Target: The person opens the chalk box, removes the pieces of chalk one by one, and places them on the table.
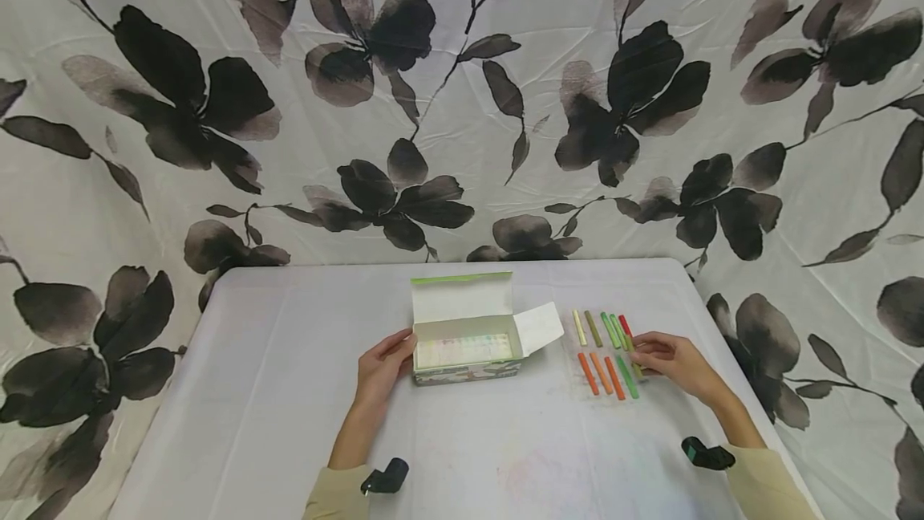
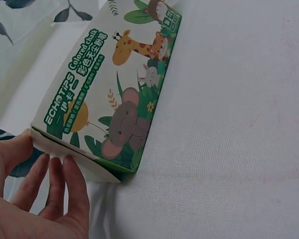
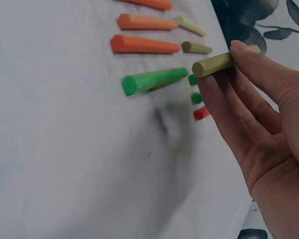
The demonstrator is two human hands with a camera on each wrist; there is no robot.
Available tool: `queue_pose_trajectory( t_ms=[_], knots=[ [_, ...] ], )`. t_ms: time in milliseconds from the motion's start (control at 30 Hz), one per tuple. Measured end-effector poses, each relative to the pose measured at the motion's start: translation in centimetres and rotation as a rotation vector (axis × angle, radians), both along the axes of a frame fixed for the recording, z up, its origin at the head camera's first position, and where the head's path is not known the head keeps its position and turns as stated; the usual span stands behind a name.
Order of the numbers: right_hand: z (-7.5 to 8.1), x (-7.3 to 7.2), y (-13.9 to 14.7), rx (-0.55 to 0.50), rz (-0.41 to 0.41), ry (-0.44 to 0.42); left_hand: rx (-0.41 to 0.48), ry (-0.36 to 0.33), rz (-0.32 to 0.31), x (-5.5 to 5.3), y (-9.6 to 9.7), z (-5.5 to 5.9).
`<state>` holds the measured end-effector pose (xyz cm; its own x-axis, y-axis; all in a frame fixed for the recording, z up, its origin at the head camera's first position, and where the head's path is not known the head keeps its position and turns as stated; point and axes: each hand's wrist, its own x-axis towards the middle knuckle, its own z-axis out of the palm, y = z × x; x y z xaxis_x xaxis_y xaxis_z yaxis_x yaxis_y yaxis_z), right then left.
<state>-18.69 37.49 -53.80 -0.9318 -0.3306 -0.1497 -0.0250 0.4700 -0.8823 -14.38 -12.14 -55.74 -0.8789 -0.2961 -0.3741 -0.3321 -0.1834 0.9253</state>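
My left hand [image 1: 384, 363] holds the left end of an open chalk box [image 1: 468, 373], its thumb and fingertips at the end flap [image 2: 79, 157]. The box's front shows an elephant and a giraffe. Inside lies a pale layer [image 1: 462, 350] with faint coloured smudges. My right hand [image 1: 671, 359] pinches an olive-yellow chalk stick [image 3: 217, 64] between thumb and fingers, raised over the cloth in the right wrist view. Next to it lie a green stick [image 3: 154, 80], orange sticks [image 3: 144, 45] and a red stick [image 3: 201, 113], the red one partly hidden by the fingers.
Chalk sticks lie in two rows right of the box, with a pale yellow stick [image 1: 580, 327] at the far left of the back row. The box's lid [image 1: 462, 298] stands up and its right flap [image 1: 539, 329] sticks out. A white cloth [image 1: 274, 392] covers the table.
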Motion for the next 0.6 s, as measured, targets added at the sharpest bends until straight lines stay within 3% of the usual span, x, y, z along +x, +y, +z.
queue_pose_trajectory(
  t_ms=[300,600],
  knots=[
    [-2.3,1.1,0.6,0.086,-0.085,-0.013,0.014,0.010,0.005,0.2,0.0,0.1],
    [-2.5,1.8,-0.3,0.293,-0.149,0.128,0.007,0.004,-0.003,0.1,0.1,0.2]
  ],
)
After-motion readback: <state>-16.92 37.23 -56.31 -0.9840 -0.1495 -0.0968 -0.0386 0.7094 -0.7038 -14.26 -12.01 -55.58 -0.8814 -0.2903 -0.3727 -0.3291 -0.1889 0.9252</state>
